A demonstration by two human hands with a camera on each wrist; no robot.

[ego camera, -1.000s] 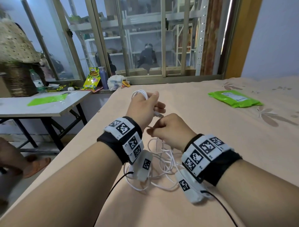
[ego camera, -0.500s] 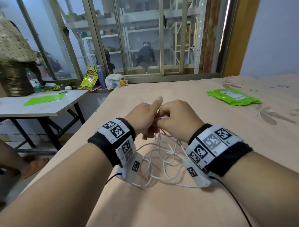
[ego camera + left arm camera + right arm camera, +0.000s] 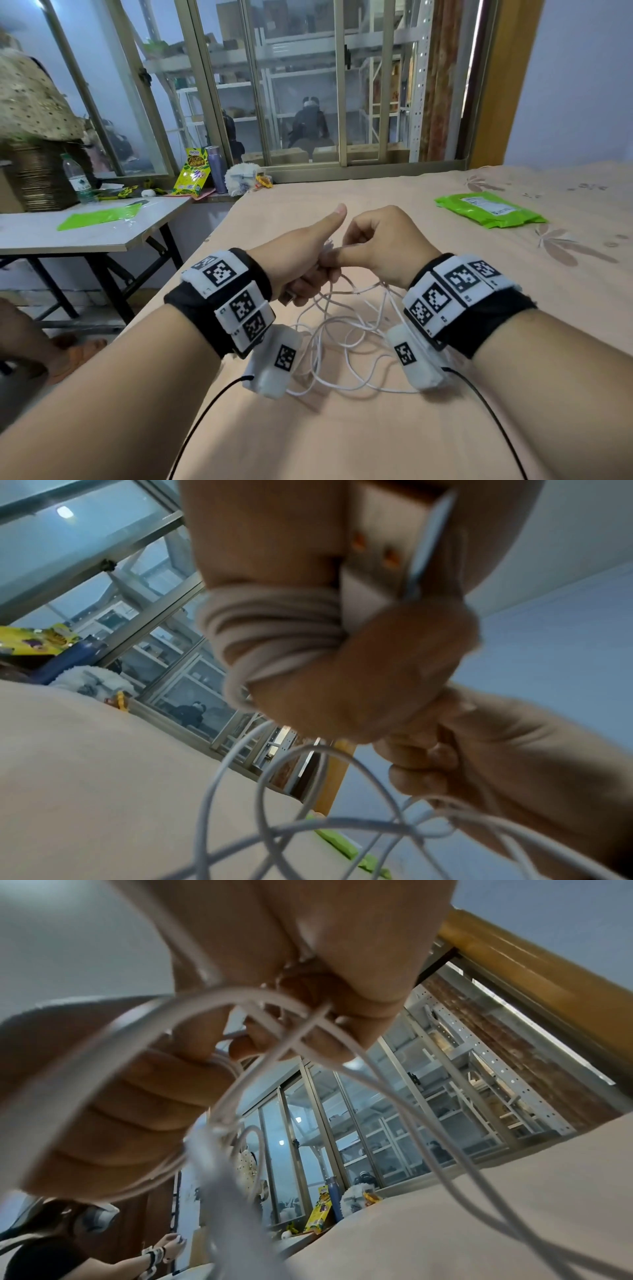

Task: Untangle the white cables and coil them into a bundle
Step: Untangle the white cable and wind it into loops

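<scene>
Little legible text is seen. Black-and-white square code markers (image 3: 220, 273) are carried on the wrist bands and on the white camera housings below them, with no words on them. Lettering is printed on the yellow snack packet (image 3: 192, 173) on the sill, and on the white label of the green pouch (image 3: 489, 209) on the bed, but neither can be read.
</scene>
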